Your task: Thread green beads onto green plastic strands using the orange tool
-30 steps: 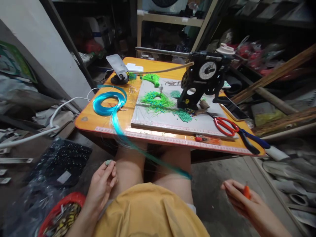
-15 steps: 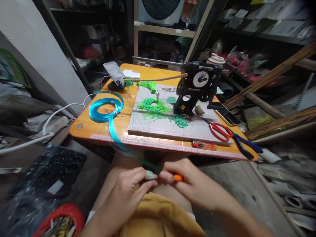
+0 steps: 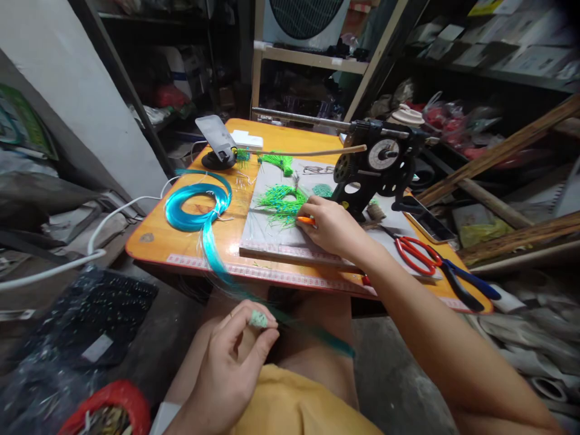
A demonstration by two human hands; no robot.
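Note:
My left hand [image 3: 233, 347] is over my lap, thumb and index finger pinched together. A pale green patterned wrap [image 3: 258, 319] covers one finger; anything in the pinch is too fine to make out. Beside it, a hank of blue-green filament [image 3: 215, 257] trails off the table edge and across my legs. My right hand [image 3: 330, 223] reaches onto the grey board [image 3: 263, 244], a small orange tool [image 3: 307, 220] tucked in its grip. Its fingertips are hidden, close to where green beads lay. Left of it lies a ring of green beaded strands [image 3: 281, 202].
A black hand-cranked machine [image 3: 369, 163] with a dial stands on the board. Red-handled scissors [image 3: 417, 257], dark blue pliers [image 3: 469, 281] and a phone [image 3: 430, 219] lie at right. A blue filament coil [image 3: 181, 211] and phone stand [image 3: 220, 145] are at left.
My right hand has moved from beside my left hand up and forward onto the board, carrying the orange tool. My left hand stays low, slightly left. The filament's loose end now lies across my legs.

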